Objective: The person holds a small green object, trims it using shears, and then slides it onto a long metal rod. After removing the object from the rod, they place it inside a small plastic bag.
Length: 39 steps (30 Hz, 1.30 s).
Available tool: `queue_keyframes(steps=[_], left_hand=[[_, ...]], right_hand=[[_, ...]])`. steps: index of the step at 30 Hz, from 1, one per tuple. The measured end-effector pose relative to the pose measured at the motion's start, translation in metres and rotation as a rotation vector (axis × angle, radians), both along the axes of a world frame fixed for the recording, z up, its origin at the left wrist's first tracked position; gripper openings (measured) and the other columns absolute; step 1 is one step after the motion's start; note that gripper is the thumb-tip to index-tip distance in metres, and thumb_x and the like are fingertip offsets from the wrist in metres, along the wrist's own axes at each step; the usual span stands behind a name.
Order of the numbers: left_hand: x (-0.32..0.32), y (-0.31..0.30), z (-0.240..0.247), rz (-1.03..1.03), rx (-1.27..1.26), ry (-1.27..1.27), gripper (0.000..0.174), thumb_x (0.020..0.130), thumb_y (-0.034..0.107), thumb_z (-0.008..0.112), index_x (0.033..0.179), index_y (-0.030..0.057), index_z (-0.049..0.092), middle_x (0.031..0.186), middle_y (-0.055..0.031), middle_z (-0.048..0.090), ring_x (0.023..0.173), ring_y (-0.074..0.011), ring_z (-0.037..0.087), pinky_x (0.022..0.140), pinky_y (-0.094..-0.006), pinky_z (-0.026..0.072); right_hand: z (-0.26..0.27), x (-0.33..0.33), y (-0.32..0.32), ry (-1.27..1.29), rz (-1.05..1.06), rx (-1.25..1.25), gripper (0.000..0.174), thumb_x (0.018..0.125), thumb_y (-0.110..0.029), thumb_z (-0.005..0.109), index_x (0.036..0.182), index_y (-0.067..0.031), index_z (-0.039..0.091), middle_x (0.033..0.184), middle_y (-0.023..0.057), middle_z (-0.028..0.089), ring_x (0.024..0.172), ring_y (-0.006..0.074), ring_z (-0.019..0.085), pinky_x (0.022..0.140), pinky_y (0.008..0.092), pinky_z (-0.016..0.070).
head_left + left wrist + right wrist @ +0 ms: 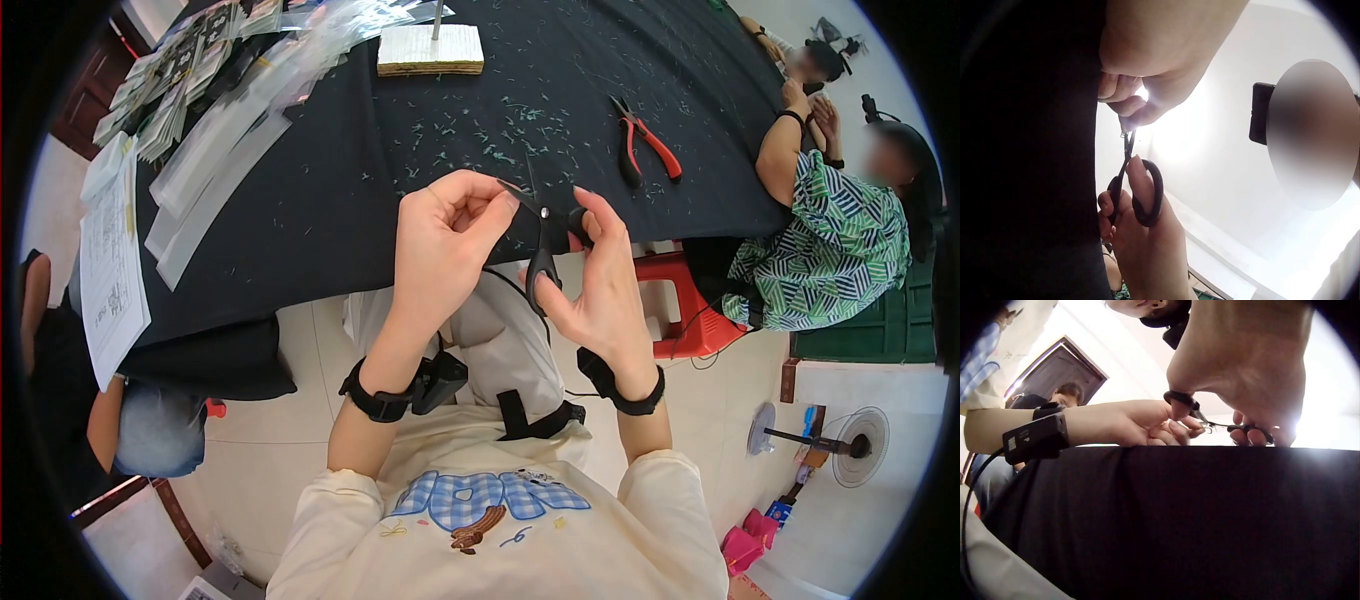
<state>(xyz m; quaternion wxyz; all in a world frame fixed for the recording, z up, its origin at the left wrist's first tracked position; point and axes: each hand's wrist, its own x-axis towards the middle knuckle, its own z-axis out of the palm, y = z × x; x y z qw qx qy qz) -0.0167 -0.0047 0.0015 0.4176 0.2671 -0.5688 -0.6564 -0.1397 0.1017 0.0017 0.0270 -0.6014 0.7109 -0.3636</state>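
Black-handled scissors (543, 240) are held in the right hand (607, 290), thumb in one loop and fingers in the other, with the blades parted. The left hand (447, 240) pinches something tiny between thumb and forefinger, right by the blade tips; a small wire-like piece (1209, 429) shows there in the right wrist view, its shape unclear. In the left wrist view the scissors' loop (1156, 194) surrounds the right thumb, and the left hand (1154, 56) is above the blades.
Small green clippings (490, 150) lie scattered over the black cloth (330, 200). Red-handled pliers (650, 150) lie at the right. A white block (430, 50) with an upright rod stands at the back. Plastic sleeves (220, 170) and papers (115, 260) cover the left side. Other people sit at both sides.
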Motion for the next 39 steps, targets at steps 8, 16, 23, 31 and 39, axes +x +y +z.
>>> queue_keyframes(steps=[8, 16, 23, 31, 39], left_hand=[[0.000, 0.001, 0.001, -0.002, -0.003, 0.018, 0.005, 0.081, 0.002, 0.060, 0.083, -0.0008, 0.064, 0.066, 0.0039, 0.057, 0.056, 0.0021, 0.043, 0.048, -0.0138, 0.0283], [0.001, -0.001, 0.000, 0.005, -0.035, -0.023, 0.009, 0.081, 0.003, 0.059, 0.077, -0.0040, 0.061, 0.063, 0.0028, 0.055, 0.056, 0.0008, 0.044, 0.049, -0.0152, 0.0336], [0.000, 0.000, -0.002, 0.021, -0.042, -0.038, 0.006, 0.081, 0.004, 0.062, 0.078, -0.0012, 0.063, 0.064, 0.0042, 0.056, 0.055, 0.0018, 0.043, 0.047, -0.0141, 0.0286], [0.000, 0.000, 0.000, 0.032, -0.059, -0.032, 0.009, 0.080, 0.003, 0.059, 0.076, -0.0041, 0.061, 0.062, 0.0029, 0.055, 0.055, 0.0010, 0.044, 0.048, -0.0149, 0.0337], [0.001, -0.001, -0.001, 0.036, -0.069, -0.051, 0.009, 0.081, 0.003, 0.059, 0.076, -0.0038, 0.061, 0.061, 0.0029, 0.055, 0.054, 0.0010, 0.044, 0.047, -0.0151, 0.0333]], right_hand=[[-0.004, -0.003, 0.000, -0.014, 0.038, -0.029, 0.070, 0.064, -0.018, 0.067, 0.123, 0.0020, 0.035, 0.106, 0.0143, 0.049, 0.080, 0.0251, 0.049, 0.075, 0.0339, 0.0402], [-0.006, -0.003, -0.001, -0.058, 0.033, -0.022, 0.068, 0.065, -0.017, 0.067, 0.122, 0.0024, 0.036, 0.106, 0.0136, 0.050, 0.080, 0.0249, 0.048, 0.074, 0.0336, 0.0417], [-0.010, -0.005, -0.001, -0.041, 0.053, -0.056, 0.065, 0.065, -0.016, 0.067, 0.120, 0.0023, 0.037, 0.106, 0.0126, 0.050, 0.077, 0.0230, 0.049, 0.074, 0.0330, 0.0405], [-0.011, -0.007, -0.002, -0.032, 0.066, -0.083, 0.064, 0.065, -0.015, 0.067, 0.120, 0.0012, 0.038, 0.110, 0.0128, 0.050, 0.076, 0.0237, 0.049, 0.073, 0.0332, 0.0416], [-0.007, -0.008, -0.002, -0.048, 0.066, -0.031, 0.063, 0.066, -0.015, 0.067, 0.120, 0.0005, 0.039, 0.101, 0.0123, 0.052, 0.077, 0.0241, 0.048, 0.072, 0.0330, 0.0428]])
